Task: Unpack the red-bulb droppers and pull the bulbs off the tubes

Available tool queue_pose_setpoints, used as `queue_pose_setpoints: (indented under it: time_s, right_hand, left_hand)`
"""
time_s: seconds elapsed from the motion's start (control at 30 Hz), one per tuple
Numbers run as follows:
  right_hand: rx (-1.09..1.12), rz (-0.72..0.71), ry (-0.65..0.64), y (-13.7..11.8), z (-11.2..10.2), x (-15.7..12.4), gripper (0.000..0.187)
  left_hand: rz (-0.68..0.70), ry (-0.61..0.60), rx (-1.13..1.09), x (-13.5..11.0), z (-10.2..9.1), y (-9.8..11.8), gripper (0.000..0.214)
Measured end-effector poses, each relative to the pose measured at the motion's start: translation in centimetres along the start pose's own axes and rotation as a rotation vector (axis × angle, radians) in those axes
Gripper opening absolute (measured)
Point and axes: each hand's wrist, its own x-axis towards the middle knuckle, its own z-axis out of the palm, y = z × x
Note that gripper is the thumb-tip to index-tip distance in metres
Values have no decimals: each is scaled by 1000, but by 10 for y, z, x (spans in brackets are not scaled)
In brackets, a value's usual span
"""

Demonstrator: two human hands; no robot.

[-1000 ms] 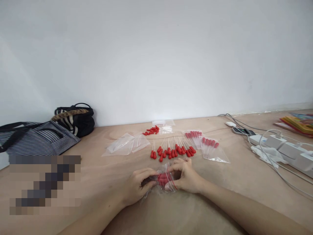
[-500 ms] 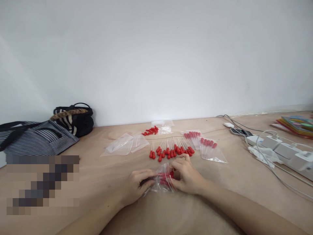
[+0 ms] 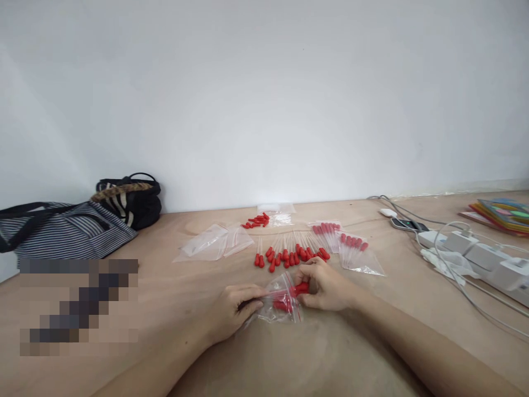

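My left hand is closed on a clear zip-lock bag near the front middle of the table. Red-bulbed droppers show inside the bag, their tips toward my left fingers. My right hand pinches the red bulb of a dropper at the bag's red-lined mouth, its stem reaching into the plastic. Just beyond my hands lies a row of loose droppers, bulbs facing me. To their right are two bags of droppers, lying flat.
Flat plastic bags lie left of the loose droppers. Small red bulbs and a pack of clear tubes are near the wall. A power strip with chargers and cables is at right, striped bags at left.
My right hand has shifted slightly right, and the red bulb in its fingers now shows clearly at the bag's mouth. My left hand stays on the bag. The view has moved slightly.
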Motion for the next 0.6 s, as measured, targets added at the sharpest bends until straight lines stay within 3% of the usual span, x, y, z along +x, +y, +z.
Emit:
queue_pose_setpoints:
  time_s: [0.13,0.37,0.47,0.6]
  right_hand:
    - [209,1,28,14,-13,-3,8]
    - [546,86,328,65,-56,-11,27]
    - [536,150,542,80,-61,-11,29]
    - [273,215,751,88,-42,-2,22]
  left_hand:
    - [-41,14,7,-2,0,-2,23]
    - [-111,24,-7,-4,0,-3,24]
    - [-103,21,-15,-4,0,-4,23]
    - [-87,13,-8,-4,-1,-5,24]
